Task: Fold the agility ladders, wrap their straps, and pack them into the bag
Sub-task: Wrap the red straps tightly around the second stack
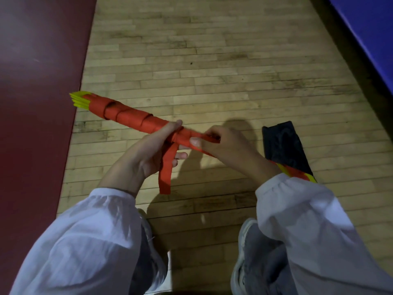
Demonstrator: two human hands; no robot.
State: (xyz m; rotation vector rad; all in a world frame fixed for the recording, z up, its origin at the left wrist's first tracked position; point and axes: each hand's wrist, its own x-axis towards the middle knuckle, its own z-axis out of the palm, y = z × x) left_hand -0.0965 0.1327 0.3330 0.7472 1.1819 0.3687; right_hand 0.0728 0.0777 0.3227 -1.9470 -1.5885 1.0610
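While crouching over a wooden floor (212, 71), a person in white sleeves (308, 220) holds a folded ladder (127, 116) in both hands, level and slantwise above the boards. A red strap (167, 171) is wound round almost the whole bundle, and its loose tail hangs down from the middle, across the left palm. The left hand (148, 154) grasps the bundle at its middle, fingers curled under it. The right hand (229, 150), just beside the left, pinches the wound strap, thumb pressed on top and fingers curled over. Yellow rungs (79, 100) stick out at the far end, by the floor's left edge, where a dark red mat (38, 81) begins. The near end passes under the right wrist and over a black bag (285, 145) that lies flat on the floor toward its right edge, near a blue pad (365, 28). Grey shoes (244, 252) show below.
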